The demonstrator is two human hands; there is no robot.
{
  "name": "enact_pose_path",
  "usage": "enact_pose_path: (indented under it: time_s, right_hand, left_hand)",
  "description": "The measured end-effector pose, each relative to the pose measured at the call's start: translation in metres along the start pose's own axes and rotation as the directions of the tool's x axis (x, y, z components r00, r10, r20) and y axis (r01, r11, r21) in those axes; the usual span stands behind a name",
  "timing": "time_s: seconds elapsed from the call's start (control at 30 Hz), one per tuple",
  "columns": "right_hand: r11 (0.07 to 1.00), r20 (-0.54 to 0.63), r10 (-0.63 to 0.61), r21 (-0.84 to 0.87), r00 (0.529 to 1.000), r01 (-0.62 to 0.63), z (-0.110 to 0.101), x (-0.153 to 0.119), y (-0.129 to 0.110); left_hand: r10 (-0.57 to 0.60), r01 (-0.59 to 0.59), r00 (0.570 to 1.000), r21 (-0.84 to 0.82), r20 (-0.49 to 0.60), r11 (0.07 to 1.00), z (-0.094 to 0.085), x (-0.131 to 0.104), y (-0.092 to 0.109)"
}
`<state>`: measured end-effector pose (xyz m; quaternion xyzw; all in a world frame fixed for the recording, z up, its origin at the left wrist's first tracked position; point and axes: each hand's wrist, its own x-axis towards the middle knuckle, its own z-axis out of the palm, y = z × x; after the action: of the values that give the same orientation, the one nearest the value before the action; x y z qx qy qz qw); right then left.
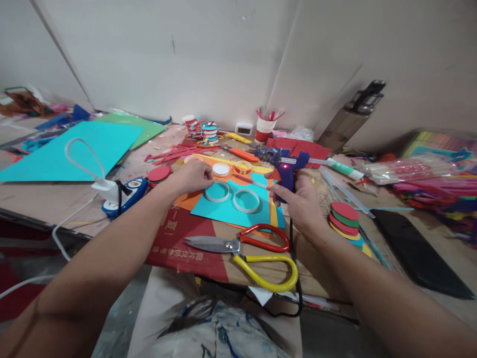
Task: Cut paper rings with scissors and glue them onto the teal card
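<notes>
My right hand [303,201] is wrapped round the handle of a dark blue hot glue gun [286,174], whose red light glows and whose nozzle points left. A glue stick sticks out of its back. My left hand [194,176] is closed, fingers curled down over the orange paper [185,200]; whatever is in them is hidden. Just right of it, two white rings [246,200] lie on a turquoise sheet [223,219]. Behind them are a white disc [221,170] and a small red-and-yellow ring [243,168]. A thin red-handled tool [250,182] lies between the hands.
Large scissors [244,253] with red and yellow handles lie near the front edge. A phone [421,251] and stacked coloured discs [345,219] are at right. A blue power strip [126,196] stands left. A cup [265,128] and a bottle [350,117] are behind.
</notes>
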<state>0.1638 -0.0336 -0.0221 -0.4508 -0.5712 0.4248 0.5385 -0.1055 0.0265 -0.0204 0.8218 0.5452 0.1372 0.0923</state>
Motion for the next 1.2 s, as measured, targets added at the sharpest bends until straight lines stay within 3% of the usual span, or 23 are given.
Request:
enact_pose_path:
  time_s: [1.2]
  right_hand:
    - [1.000, 0.001, 0.002, -0.008, 1.000, -0.002, 0.0006, -0.0006, -0.0016]
  left_hand:
    - [0.015, -0.015, 1.000, -0.001, 0.025, 1.000, -0.0010, -0.0007, -0.0009]
